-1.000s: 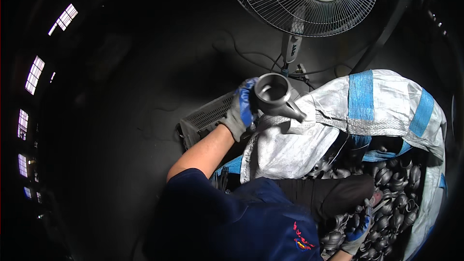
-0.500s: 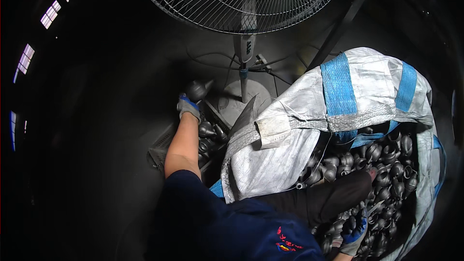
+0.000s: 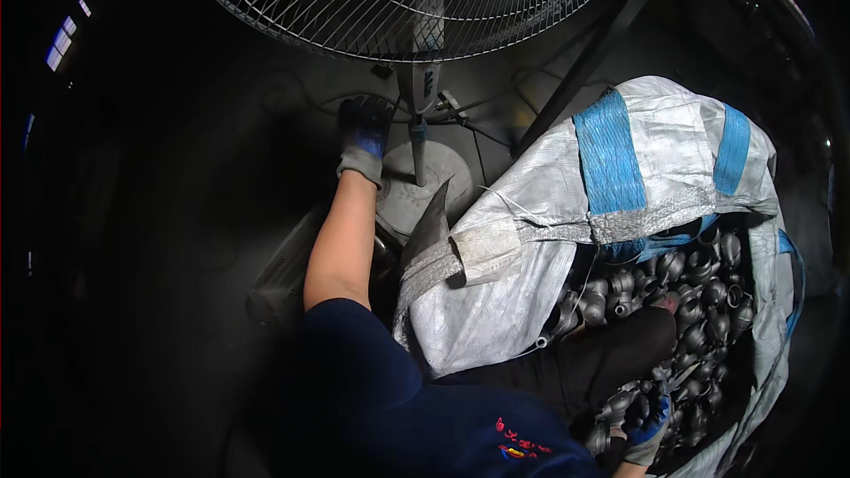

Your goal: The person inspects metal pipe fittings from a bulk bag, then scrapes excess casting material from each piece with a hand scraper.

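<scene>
Left hand (image 3: 364,137) by the left edge of the fan base (image 3: 405,202), finger spread unclear; right hand (image 3: 652,425), fingers gripping a slim tool (image 3: 683,378) over dark fittings (image 3: 695,335) in the sack (image 3: 677,155).

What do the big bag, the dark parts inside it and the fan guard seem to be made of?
Big bag: probably woven plastic, slightly glossy; crinkled folds and a visible weave.
Dark parts: metal or hard plastic, smooth grey with soft highlights; the look leaves it open.
Fan guard: likely metal wire, from its thin, shiny, curved strands.
</scene>
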Demonstrator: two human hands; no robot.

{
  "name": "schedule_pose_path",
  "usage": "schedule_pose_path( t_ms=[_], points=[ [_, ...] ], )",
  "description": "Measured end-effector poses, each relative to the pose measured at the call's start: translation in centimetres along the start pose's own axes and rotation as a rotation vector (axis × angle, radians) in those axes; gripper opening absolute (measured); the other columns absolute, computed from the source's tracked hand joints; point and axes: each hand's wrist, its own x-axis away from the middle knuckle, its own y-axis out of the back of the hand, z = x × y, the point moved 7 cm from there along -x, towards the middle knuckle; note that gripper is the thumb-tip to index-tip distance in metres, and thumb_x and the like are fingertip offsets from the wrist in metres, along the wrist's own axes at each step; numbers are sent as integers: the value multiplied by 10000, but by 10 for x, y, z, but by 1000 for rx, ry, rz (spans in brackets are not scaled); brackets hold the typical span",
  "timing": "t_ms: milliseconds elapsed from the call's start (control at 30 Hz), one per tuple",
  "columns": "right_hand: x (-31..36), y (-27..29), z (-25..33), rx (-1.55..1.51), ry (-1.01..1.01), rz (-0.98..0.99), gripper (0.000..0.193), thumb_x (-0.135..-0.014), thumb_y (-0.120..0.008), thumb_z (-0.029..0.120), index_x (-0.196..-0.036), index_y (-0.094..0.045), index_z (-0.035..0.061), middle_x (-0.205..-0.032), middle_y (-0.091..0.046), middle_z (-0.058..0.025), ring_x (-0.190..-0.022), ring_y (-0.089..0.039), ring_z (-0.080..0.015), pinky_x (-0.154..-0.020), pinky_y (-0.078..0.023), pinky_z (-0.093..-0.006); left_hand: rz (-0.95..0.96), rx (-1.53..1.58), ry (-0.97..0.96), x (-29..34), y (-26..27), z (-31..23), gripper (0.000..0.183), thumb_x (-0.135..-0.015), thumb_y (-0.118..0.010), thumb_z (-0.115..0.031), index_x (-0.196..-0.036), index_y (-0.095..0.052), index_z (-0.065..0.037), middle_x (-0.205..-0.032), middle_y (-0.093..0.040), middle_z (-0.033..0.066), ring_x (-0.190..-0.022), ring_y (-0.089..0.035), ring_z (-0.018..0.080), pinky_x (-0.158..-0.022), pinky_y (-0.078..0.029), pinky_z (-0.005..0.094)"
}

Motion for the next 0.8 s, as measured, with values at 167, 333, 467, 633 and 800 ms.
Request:
schedule_pose_path(
  t_ms=[167,333,467,633,800],
  points=[
    [6,11,1,-67,28,-5,350,-989,-398,153,-1278,-533,9,-987,-614,-37,-703,-542,-81,-588,-466,-192,232,-32,-72,135,-33,-19,380,-998,-458,-346,-1109,-604,-13,-813,-644,96,-680,-597,178,-634,-497,288],
    [30,31,26,638,346,-68,346,-992,-485,186,-1274,-528,-10,-973,-626,-51,-713,-553,-70,-600,-431,-174,820,-201,-271,301,-129,-20,430,-1004,-421,-353,-1078,-619,21,-724,-642,97,-616,-591,167,-585,-482,277],
    [61,64,37,1109,515,-213,336,-959,-528,139,-1253,-549,-20,-1128,-622,-125,-988,-602,-224,-883,-473,-344,1197,-221,65,411,-197,50,346,-995,-517,-267,-1116,-594,47,-893,-679,151,-762,-674,208,-685,-541,307],
    [79,134,10,696,411,-289,332,-937,-511,112,-1241,-564,-11,-1133,-623,-160,-1014,-599,-271,-921,-456,-375,1665,-524,267,521,-266,155,256,-961,-599,-168,-1185,-599,-43,-1155,-631,79,-930,-619,104,-779,-509,248],
    [92,191,-4,-1,200,-382,286,-963,-487,137,-1195,-592,6,-955,-636,-91,-737,-573,-151,-639,-458,-283,1637,-412,573,598,-316,253,292,-928,-633,-231,-1175,-609,-77,-940,-628,20,-784,-572,72,-672,-491,224]
  ],
)
